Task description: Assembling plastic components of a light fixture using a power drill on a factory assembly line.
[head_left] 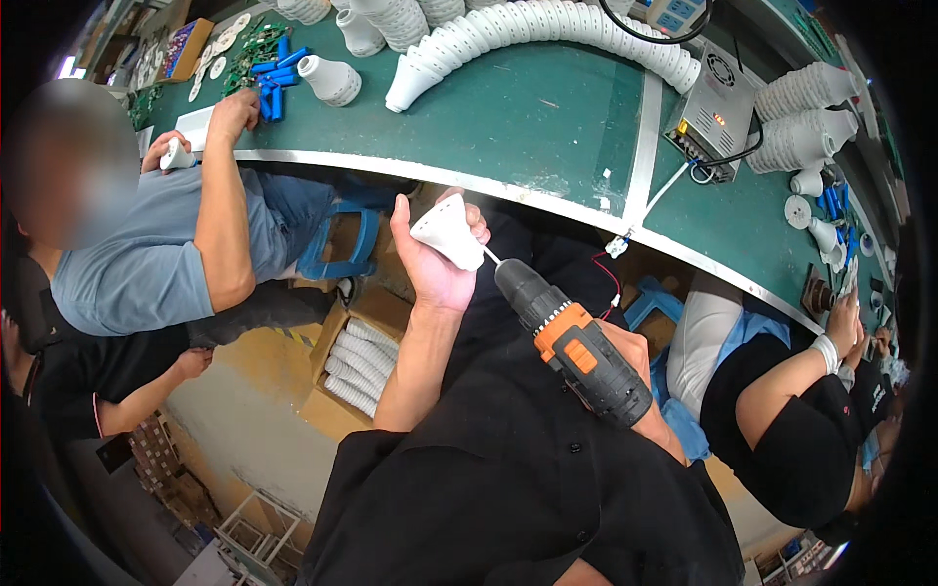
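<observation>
My left hand (438, 281) is held palm up in front of the table edge, its fingers curled round a white cone-shaped plastic housing (449, 232), like a lamp body. My right hand (631, 354) grips an orange and black cordless drill (576, 350); the drill body hides most of those fingers. The drill points up and to the left. Its thin bit (491, 255) ends right at the housing's lower right rim, and whether the tip touches cannot be told.
On the green table (508, 137) lie a long curved stack of white housings (537, 29), a metal power supply (718, 107) with cables, and blue cylinders (278, 78). Co-workers sit at left (166, 234) and right (782, 400). A carton (327, 405) of housings stands below.
</observation>
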{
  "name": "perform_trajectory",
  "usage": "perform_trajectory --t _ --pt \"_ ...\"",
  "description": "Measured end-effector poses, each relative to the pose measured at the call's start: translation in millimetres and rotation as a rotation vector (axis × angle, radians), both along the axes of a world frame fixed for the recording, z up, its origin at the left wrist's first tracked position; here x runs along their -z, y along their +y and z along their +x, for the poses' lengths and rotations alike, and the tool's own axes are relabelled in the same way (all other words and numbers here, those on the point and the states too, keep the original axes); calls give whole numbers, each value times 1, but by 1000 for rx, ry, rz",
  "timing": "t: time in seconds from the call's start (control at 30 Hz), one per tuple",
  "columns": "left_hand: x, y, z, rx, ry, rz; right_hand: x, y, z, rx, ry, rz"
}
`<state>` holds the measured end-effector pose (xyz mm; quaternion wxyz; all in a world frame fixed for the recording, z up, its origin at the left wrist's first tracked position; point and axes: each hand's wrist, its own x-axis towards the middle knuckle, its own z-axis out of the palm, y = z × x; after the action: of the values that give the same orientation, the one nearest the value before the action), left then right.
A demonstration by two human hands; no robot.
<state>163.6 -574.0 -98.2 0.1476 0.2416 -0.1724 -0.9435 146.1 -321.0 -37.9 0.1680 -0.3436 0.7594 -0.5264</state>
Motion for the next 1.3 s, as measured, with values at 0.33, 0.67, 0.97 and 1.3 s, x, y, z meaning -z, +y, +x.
perform_trajectory --t 0.33,0.67,0.97,1.3 --pt "10 9 -1 -67 43 -198 -1 -1 3 -14 -86 5" --pt "13 10 0 -70 75 -276 -5 -1 2 -32 -150 30" --pt "14 13 -3 -92 107 -327 -2 1 2 -31 -119 41" --pt "-2 23 -11 -163 34 -496 -4 1 0 -46 -138 26"
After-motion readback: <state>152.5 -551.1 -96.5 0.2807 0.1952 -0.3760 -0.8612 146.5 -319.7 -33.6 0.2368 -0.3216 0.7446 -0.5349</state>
